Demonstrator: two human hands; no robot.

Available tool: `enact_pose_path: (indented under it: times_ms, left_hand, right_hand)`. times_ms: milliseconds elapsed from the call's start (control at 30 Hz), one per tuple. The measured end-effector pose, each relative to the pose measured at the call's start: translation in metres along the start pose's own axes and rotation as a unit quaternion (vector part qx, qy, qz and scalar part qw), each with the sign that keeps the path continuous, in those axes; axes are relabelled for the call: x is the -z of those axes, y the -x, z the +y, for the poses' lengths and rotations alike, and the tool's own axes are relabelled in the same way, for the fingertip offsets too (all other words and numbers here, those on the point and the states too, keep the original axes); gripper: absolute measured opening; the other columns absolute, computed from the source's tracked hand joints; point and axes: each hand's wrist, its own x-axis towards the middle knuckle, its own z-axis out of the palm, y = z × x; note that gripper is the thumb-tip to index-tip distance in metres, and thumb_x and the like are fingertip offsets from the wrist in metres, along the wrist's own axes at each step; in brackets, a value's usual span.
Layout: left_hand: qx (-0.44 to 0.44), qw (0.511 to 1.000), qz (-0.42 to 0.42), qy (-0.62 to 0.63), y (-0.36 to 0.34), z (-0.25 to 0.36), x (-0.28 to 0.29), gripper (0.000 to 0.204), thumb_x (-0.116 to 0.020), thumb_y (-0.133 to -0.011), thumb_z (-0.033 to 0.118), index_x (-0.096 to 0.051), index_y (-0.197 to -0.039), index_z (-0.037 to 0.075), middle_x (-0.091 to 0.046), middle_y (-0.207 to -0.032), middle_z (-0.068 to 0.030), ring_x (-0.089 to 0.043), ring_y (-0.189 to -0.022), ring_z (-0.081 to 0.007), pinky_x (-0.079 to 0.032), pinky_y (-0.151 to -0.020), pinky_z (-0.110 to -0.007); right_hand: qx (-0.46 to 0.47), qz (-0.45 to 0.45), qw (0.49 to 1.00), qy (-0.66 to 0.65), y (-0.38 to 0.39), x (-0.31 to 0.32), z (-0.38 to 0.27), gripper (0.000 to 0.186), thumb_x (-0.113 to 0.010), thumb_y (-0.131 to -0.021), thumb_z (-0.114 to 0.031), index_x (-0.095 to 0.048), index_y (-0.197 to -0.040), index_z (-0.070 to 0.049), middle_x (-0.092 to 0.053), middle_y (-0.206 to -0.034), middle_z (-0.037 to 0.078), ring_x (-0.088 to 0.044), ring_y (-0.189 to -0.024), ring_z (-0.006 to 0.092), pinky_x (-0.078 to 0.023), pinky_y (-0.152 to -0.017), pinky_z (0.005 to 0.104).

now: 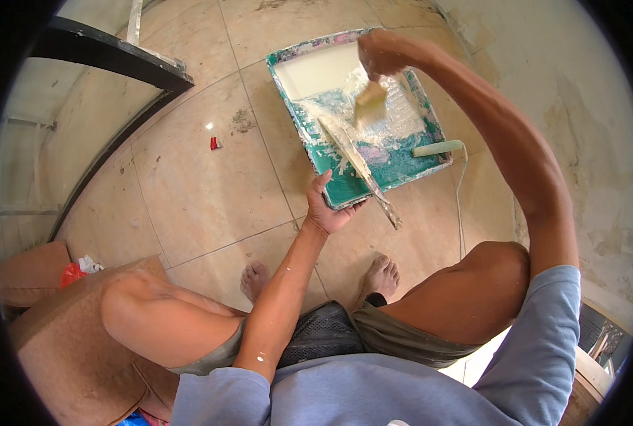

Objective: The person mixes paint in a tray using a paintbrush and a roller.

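Observation:
A teal paint tray (pixel 344 189), smeared with old paint, rests on the floor before me. Cream-white paint pools at its far end and streaks its ridged slope. My left hand (pixel 328 211) grips its near-left corner, thumb over the rim and fingers beneath. Above the tray, my right hand (pixel 382 54) is closed around a paintbrush (pixel 370 105), whose paint-coated, slightly blurred bristles point down at the slope. I cannot tell whether they touch it. A paint-crusted stick (pixel 359 165) lies across the tray and sticks out past the near rim.
A pale green paint roller (pixel 437 148) on a thin wire frame leans over the tray's right rim. Left stands a black-framed glass panel (pixel 110 60); cardboard (pixel 82 341) lies near my left knee. A red scrap (pixel 215 143) is on the tiles. A patchy wall (pixel 572 92) rises right.

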Motion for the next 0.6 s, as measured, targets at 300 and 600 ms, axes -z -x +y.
enact_pose_path:
  times_ms: [300,600]
  left_hand:
    - [-0.002,1.000,-0.011,0.019,0.001,0.002,0.003,0.059,-0.064,-0.076,0.040,-0.048,-0.124,0.009,-0.057,-0.119,-0.0103,-0.054,-0.110,-0.0284,-0.042,-0.096,-0.045]
    - [-0.007,1.000,-0.003,0.011,0.000,0.000,-0.002,0.057,-0.063,-0.077,0.040,-0.048,-0.123,0.009,-0.057,-0.118,-0.0104,-0.055,-0.108,-0.0281,-0.043,-0.094,-0.045]
  right_hand:
    - [-0.074,0.021,0.996,-0.037,0.027,0.038,-0.029,0.015,-0.069,-0.069,-0.006,-0.066,-0.077,0.006,-0.064,-0.065,0.016,-0.063,-0.054,0.0215,-0.049,-0.046,0.0324]
    - [0.027,0.133,0.990,0.049,-0.025,0.003,-0.016,0.021,-0.069,-0.070,-0.013,-0.064,-0.079,0.005,-0.064,-0.070,0.020,-0.062,-0.058,0.0303,-0.050,-0.051,0.0368]
